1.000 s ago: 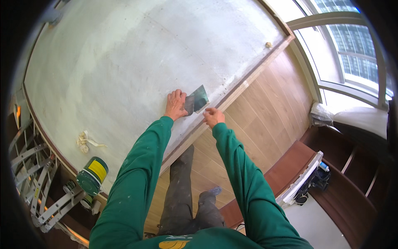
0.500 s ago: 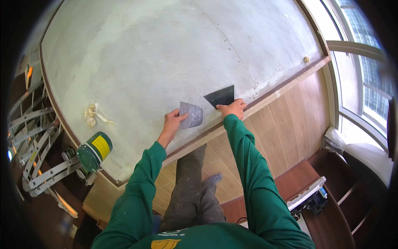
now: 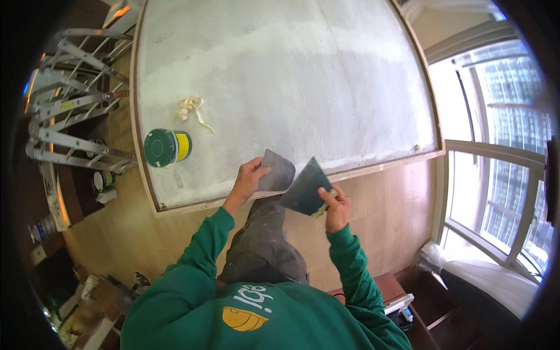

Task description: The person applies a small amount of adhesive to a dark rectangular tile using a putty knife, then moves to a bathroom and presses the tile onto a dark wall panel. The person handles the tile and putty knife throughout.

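My left hand (image 3: 247, 182) grips a thin grey spreader plate (image 3: 276, 171) with rounded corners, held over the near edge of a large pale panel (image 3: 262, 93) in a wooden frame. In my right hand (image 3: 338, 211) is a dark putty knife (image 3: 305, 189) with a wide trapezoid blade, the thumb lying on its face. Cream-coloured paste clings to the knife near my fingers. The blade is tilted up beyond the panel's near edge, partly above the floor. The two tools are close together at their facing edges; whether they touch I cannot tell.
A green tub (image 3: 161, 147) with a yellow label lies near the panel's left edge, beside crumpled cream scraps (image 3: 191, 109). A metal folding ladder (image 3: 81, 111) stands left. Wood-look floor (image 3: 385, 204) runs along the near side. Windows (image 3: 496, 204) and dark cabinets (image 3: 431, 309) are right.
The putty knife has come off the panel, back toward me, and turned with its blade raised beside the spreader plate. My left hand keeps the plate. The view has swung, shifting the panel right.
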`<state>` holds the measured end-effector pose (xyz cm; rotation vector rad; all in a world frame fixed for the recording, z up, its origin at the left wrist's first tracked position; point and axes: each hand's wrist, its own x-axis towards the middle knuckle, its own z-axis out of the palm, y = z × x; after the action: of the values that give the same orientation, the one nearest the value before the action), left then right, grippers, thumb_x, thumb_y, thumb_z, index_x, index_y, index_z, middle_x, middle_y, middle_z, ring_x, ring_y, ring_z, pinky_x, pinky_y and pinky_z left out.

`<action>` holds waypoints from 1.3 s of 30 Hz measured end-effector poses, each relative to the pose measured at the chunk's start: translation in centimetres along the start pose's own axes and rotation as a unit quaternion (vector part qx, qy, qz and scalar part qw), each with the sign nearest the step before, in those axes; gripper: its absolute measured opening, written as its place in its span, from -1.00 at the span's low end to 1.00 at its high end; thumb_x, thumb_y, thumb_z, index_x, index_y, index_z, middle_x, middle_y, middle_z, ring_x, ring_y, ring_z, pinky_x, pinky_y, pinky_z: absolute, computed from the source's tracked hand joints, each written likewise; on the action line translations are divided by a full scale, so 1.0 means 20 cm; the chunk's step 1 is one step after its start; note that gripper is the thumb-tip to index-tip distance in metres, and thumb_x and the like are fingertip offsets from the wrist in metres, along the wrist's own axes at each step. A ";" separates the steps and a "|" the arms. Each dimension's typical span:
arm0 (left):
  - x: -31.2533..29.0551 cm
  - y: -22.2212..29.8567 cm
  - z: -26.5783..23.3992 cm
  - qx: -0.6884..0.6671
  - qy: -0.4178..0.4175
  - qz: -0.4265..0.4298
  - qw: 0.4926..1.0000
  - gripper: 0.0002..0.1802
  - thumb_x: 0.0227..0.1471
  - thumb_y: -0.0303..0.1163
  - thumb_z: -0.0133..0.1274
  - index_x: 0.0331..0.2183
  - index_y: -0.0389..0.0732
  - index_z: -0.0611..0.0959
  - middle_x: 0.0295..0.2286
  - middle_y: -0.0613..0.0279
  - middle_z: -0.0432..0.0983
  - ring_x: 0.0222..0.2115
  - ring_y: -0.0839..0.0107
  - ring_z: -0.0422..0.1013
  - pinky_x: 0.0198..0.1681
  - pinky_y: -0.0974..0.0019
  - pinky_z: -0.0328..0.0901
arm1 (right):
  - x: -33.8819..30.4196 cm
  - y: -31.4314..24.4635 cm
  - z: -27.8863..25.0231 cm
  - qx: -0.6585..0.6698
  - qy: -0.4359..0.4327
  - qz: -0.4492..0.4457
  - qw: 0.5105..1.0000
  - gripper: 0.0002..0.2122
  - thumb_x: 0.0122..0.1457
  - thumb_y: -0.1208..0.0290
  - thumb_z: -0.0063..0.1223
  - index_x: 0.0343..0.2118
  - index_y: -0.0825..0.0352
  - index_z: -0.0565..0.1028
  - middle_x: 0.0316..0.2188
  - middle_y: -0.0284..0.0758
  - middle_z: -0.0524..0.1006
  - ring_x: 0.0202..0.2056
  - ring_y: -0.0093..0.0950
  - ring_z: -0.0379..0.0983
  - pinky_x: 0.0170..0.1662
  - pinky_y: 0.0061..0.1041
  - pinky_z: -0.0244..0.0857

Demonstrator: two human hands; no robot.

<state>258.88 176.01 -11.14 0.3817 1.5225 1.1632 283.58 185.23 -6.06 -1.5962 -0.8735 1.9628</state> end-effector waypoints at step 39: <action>-3.57 -0.43 -2.27 0.011 0.319 0.220 0.922 -0.78 0.19 -0.41 -0.02 -0.19 -0.37 0.54 -0.45 0.20 0.53 -0.44 0.48 0.35 -0.31 0.33 0.31 | -2.81 1.50 2.56 -0.282 -0.507 -0.278 0.765 -0.76 0.06 0.55 0.27 -0.19 0.45 0.56 -0.33 -0.34 0.59 -0.29 -0.62 0.46 -0.17 -0.60 0.37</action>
<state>244.70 97.03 16.92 0.3915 2.0778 1.7407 247.34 115.71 17.01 -0.1783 -2.1994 2.0920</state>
